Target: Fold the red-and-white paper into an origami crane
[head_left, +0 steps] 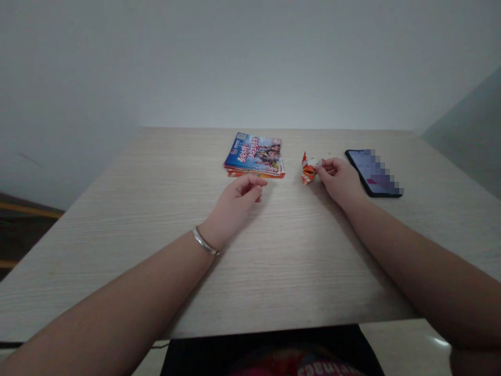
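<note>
Between the thumb and fingers of my right hand (340, 180) is a folded paper figure (308, 171), orange and white with pointed ends, held just over the table. Its exact shape is too small to make out. My left hand (243, 197) is in front of a stack of printed leaflets (254, 153), with its fingers loosely bent, slightly apart and nothing in them. The top leaflet is blue with red and white lettering; orange edges show beneath it.
A black-edged phone (373, 174) lies face up right of my right hand, its screen partly blurred. The pale wood-grain table (274, 271) meets a white wall (274, 62) at the back. A dark shelf-like object (27, 222) is below the table's left side.
</note>
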The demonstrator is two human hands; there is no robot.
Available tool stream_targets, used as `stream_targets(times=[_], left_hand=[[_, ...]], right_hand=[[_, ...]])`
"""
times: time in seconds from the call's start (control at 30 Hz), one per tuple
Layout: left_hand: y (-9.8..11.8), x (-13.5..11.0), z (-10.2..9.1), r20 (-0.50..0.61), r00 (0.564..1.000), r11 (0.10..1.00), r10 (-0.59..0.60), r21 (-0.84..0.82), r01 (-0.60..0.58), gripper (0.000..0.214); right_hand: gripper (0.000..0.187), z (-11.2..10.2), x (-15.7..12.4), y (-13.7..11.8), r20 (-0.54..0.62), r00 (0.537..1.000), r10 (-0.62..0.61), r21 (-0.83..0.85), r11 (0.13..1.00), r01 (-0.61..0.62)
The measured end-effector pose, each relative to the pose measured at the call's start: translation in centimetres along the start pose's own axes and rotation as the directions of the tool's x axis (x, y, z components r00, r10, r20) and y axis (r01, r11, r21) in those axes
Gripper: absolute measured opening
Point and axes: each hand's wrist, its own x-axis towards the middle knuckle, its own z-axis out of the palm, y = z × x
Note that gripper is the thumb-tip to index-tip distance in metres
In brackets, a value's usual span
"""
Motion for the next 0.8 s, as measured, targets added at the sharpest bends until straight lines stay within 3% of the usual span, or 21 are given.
stream_targets(times=[0.27,0.4,0.53,0.63,0.67,0.73,0.8], left_hand=[[-0.1,0.3,0.3,-0.003,1.000,1.000,-0.022,-0.013,0.022,0.011],[-0.3,0.4,0.3,-0.005,1.000,0.999,-0.028,-0.037,0.028,0.011],[-0.5,0.6,0.3,-0.006,0.999,0.996,-0.040,-0.074,0.040,0.012],[-0.4,0.5,0.3,-0.015,0.999,0.996,-0.048,-0.081,0.047,0.011],[-0.3,0.5,0.3,-0.028,0.999,0.997,-0.044,-0.061,0.042,0.010],[-0.2,0.6,0.1,-0.062,0.998,0.999,-0.005,0.034,0.007,0.008],[-0.1,0.9,-0.4,-0.072,0.995,0.981,0.064,0.186,-0.050,0.006]], right_hand=[[0.011,0.7,1.9,-0.8,-0.002,0.994,0.110,0.006,0.994,-0.110],[0.015,1.5,3.1,-0.2,-0.013,0.998,0.060,-0.023,0.998,-0.061],[0.040,1.3,3.1,0.4,-0.108,0.994,-0.010,0.002,1.000,0.011],[0.033,0.3,2.0,-0.6,-0.163,0.978,-0.128,-0.025,0.992,0.126],[0.028,0.0,1.5,-1.2,-0.109,0.957,-0.269,-0.106,0.960,0.258],[0.013,-0.1,0.6,-2.7,0.130,0.856,-0.501,-0.241,0.821,0.518],[0.018,0.6,0.0,-4.2,0.337,0.744,-0.577,-0.297,0.685,0.666]])
